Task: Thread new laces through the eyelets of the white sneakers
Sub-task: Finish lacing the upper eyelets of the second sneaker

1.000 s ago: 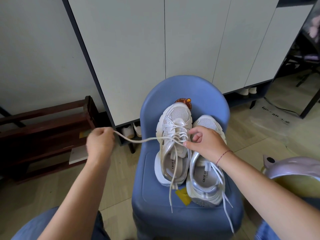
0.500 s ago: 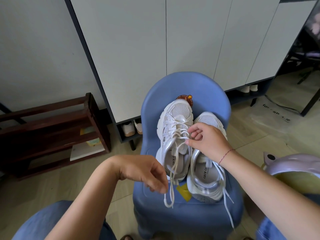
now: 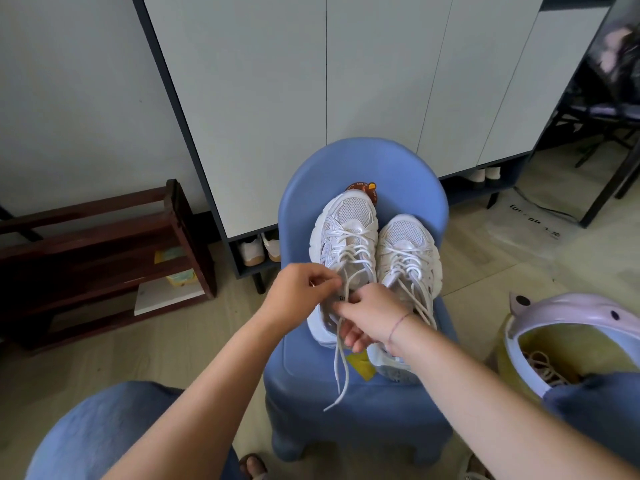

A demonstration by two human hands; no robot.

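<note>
Fingers [image 3: 331, 283] of the left hand [image 3: 298, 295] are pressed together in a pinch on the lace [image 3: 345, 379] just over the throat of the left sneaker [image 3: 348, 233], while the right hand [image 3: 375, 311] sits just below it, its fingers curled round the strands where they come off the shoe; how many strands each hand has is hidden by the knuckles. Seen from the head camera, both white sneakers stand side by side, toes away, on the seat of a small blue chair [image 3: 363, 161], the right sneaker [image 3: 408, 247] touching its partner and partly covered by the right wrist. Crossings run up the left sneaker's front and two loose ends trail down the seat toward its front edge, so threading on this shoe looks nearly done, and the step in hand is likely taking up slack at the top. To do it well, hold the shoe steady, draw each strand evenly so the ends match, keep the lace untwisted, and avoid tugging the shoe off the seat. A lilac-rimmed bin [image 3: 568, 308] with a tangle of cord in it stands near on the right, and a dark wooden shoe rack [image 3: 183, 230] well apart to the left.
</note>
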